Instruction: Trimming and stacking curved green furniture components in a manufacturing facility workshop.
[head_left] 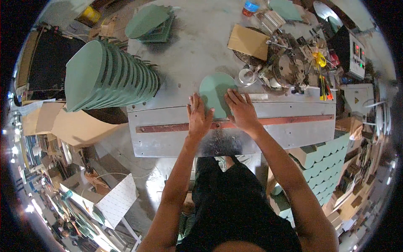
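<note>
Flat, round-topped pale-green sheet against outspread left hand and outspread right hand.

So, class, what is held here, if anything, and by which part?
Nothing looks gripped; the left hand and right hand rest at opposite side edges of the flat, round-topped green sheet.

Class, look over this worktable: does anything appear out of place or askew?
Yes, two things. On the small green pile at back left, the top piece sits crooked, out of line with those beneath. At the right, metal parts and tools lie jumbled without visible order.
</note>
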Motion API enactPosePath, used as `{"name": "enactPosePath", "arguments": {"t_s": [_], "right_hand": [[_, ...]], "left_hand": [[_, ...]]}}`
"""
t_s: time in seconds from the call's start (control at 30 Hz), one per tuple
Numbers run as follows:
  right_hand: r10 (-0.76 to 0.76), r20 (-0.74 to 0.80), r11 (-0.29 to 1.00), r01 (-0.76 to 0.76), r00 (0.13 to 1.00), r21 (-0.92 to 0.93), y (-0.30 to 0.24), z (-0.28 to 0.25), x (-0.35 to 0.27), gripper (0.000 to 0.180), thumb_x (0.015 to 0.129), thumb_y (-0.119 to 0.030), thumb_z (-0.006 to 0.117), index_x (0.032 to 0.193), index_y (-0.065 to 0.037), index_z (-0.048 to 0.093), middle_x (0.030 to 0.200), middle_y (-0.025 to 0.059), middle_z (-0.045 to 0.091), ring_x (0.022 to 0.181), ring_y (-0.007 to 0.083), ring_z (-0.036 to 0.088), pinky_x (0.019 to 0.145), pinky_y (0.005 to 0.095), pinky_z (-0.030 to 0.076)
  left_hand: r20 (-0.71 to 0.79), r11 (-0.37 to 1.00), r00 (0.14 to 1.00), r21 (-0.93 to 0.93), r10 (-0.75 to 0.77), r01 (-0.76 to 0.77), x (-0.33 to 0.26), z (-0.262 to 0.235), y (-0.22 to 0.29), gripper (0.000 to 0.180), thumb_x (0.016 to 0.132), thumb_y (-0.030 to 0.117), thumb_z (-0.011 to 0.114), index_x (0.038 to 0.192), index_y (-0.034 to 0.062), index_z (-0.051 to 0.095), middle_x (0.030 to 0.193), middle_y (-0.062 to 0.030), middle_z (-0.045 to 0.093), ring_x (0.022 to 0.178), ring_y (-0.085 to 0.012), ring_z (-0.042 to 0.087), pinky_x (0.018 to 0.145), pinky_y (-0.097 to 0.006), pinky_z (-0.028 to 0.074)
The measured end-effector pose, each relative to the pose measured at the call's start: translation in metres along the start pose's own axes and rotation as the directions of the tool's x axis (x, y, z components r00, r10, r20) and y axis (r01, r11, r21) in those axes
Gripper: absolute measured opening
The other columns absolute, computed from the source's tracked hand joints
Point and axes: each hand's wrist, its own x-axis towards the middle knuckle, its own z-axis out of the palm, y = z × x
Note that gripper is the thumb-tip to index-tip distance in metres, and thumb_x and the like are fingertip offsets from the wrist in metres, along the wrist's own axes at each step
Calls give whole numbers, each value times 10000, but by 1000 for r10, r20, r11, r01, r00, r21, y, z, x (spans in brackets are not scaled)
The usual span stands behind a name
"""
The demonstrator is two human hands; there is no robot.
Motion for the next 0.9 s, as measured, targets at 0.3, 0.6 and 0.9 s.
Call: {"name": "enactPosePath", "arguments": {"t_s": [0.3, 0.6, 0.9], "right_hand": [[384, -307, 923, -351, 871, 159, -71, 38, 9, 588, 777, -213, 632, 1290, -6, 434, 1354, 284, 359, 1290, 456, 292, 1066, 559, 212], [158, -145, 982, -140, 977, 130, -42, 34, 24, 573, 766, -190, 651, 1302, -101, 467, 1405, 225, 323, 1320, 422, 262, 1078, 530, 232], [434, -161, 875, -371, 887, 311, -43, 27, 19, 756, 702, -286, 724, 1343, -60, 393, 1430, 190, 312, 1339, 358, 265, 1068, 575, 188]], "left_hand": [[113, 990, 992, -124, -52, 66, -16, -1, 8, 589, 946, 331, 402, 1343, -95, 314, 1485, -276, 93, 1369, -466, 73, 1084, -575, 51], [45, 994, 999, -103, -16, 21, 1, -52, -36, 352, 911, 276, 469, 1155, 46, 575, 1223, -199, 544, 1199, -317, 478, 1042, -577, 199], [-166, 995, 986, 84, -30, 44, 80, -41, -54, 522, 839, 264, 590, 1279, 34, 428, 1407, -222, 332, 1336, -381, 259, 1071, -497, 227]]}}
